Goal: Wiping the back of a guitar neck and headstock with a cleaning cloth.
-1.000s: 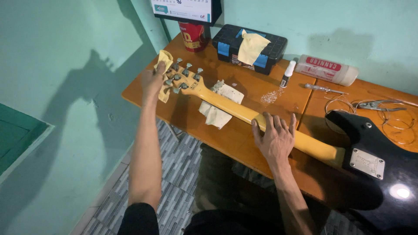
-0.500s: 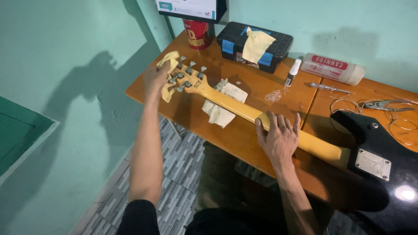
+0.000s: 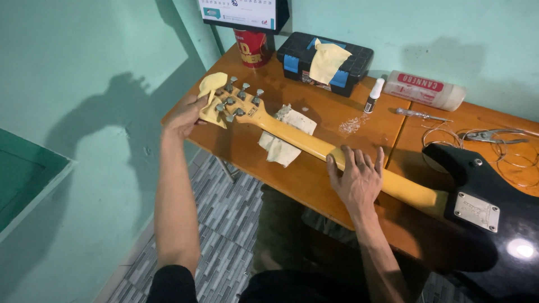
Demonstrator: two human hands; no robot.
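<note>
A black electric guitar (image 3: 488, 213) lies face down on the wooden table (image 3: 314, 174), its pale yellow neck (image 3: 306, 143) pointing left. My left hand (image 3: 185, 115) presses a yellow cloth (image 3: 212, 92) against the headstock (image 3: 236, 106), beside the metal tuning pegs. My right hand (image 3: 356, 179) rests flat on the back of the neck, fingers spread. A crumpled white cloth (image 3: 283, 140) lies under the neck between my two hands.
A black toolbox (image 3: 325, 62) with a yellow rag on it, a red cup (image 3: 252, 47) and a monitor stand at the back. A small white bottle (image 3: 373, 95), a long plastic packet (image 3: 424, 90), a screwdriver (image 3: 421, 115), pliers and loose strings (image 3: 494, 140) lie to the right.
The view has shifted slightly. My left hand with the cloth has slid a little along the headstock; my right hand stays flat on the neck.
</note>
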